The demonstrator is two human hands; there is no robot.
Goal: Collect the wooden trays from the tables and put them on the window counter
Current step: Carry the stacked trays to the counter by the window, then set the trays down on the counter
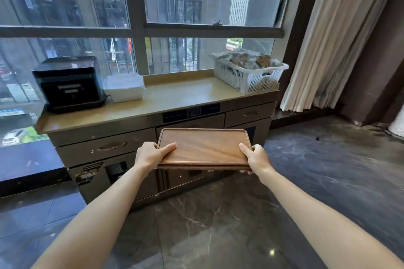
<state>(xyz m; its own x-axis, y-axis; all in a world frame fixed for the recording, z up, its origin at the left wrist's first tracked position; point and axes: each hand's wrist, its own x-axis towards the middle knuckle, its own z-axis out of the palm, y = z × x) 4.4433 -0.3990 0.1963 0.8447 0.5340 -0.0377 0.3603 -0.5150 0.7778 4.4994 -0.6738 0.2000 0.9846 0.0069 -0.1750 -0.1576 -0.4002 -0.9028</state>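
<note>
I hold a stack of brown wooden trays flat in front of me, below the level of the counter top and in front of its drawers. My left hand grips the stack's left edge, thumb on top. My right hand grips the right edge the same way. At least two trays show at the stack's near edge. The window counter is a beige top running under the large window, just beyond the trays.
On the counter stand a black appliance at the left, a white stack of napkins beside it, and a white plastic basket with a cloth at the right. Beige curtains hang at the right. The floor is dark marble.
</note>
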